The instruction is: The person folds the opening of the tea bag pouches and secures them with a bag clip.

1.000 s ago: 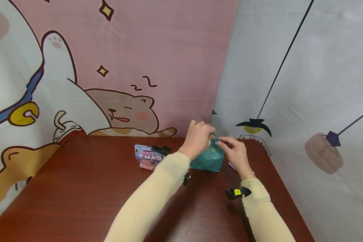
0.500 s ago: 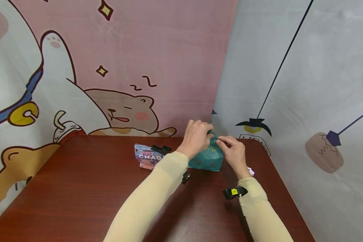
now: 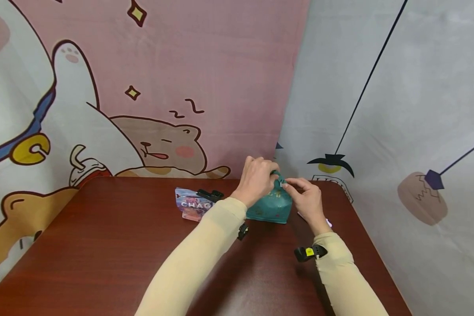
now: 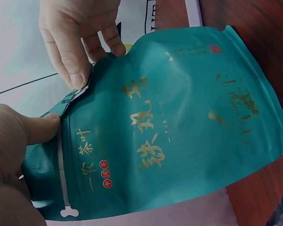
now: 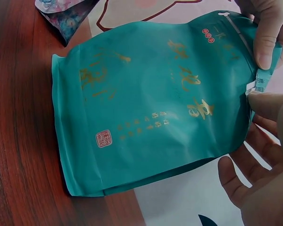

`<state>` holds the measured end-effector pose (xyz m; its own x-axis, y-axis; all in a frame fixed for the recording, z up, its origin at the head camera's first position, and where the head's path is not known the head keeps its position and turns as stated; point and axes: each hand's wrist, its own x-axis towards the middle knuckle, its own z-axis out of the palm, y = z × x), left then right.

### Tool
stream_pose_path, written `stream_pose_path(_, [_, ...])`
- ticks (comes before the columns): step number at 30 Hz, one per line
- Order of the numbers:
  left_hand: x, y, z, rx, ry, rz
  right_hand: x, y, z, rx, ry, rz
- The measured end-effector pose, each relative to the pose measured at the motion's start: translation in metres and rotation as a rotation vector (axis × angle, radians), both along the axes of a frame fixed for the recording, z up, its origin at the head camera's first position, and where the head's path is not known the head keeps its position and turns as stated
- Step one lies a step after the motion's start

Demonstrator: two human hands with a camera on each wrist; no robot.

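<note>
A teal tea bag [image 3: 269, 207] with gold characters stands upright at the back of the table. My left hand [image 3: 256, 179] pinches its top edge, thumb [image 4: 40, 128] on the front face. My right hand [image 3: 307, 199] pinches the top edge at the other side, its thumb [image 5: 269, 104] and fingers at a bent bit of pale strip [image 5: 251, 87]. In the left wrist view, the pale strip with a bone-shaped end [image 4: 69, 212] runs across the bag near its top. The top is folded and creased between the hands; the right fingers' tips behind it are partly hidden.
A pink and blue pouch [image 3: 189, 204] stands left of the bag, partly behind the left forearm. A pale lilac object [image 3: 328, 223] lies partly hidden under the right wrist. The reddish-brown table [image 3: 102, 245] ends at a printed curtain [image 3: 237, 87] behind.
Both hands shift only slightly while keeping their grip on the bag's top. The right hand moves a little left, then back right. The bag stays in place.
</note>
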<state>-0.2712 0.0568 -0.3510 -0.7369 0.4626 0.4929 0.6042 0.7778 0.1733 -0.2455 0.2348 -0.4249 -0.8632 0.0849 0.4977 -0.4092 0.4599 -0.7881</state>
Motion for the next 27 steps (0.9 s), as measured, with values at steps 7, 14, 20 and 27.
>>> stream_pose_path(7, [0.002, 0.0, 0.002, -0.01, -0.014, 0.001, 0.005, 0.006, -0.001, 0.089, -0.031, -0.022])
stream_pose_path(14, [0.002, 0.0, 0.002, -0.003, -0.022, -0.005, 0.013, 0.014, -0.001, 0.144, -0.024, -0.06])
stream_pose_path(20, [0.002, 0.0, 0.002, -0.009, -0.031, -0.003, 0.019, 0.022, -0.004, 0.185, -0.046, -0.105])
stream_pose_path(27, [0.002, 0.0, 0.002, -0.014, -0.029, 0.004, 0.025, 0.031, -0.01, 0.228, -0.071, -0.137])
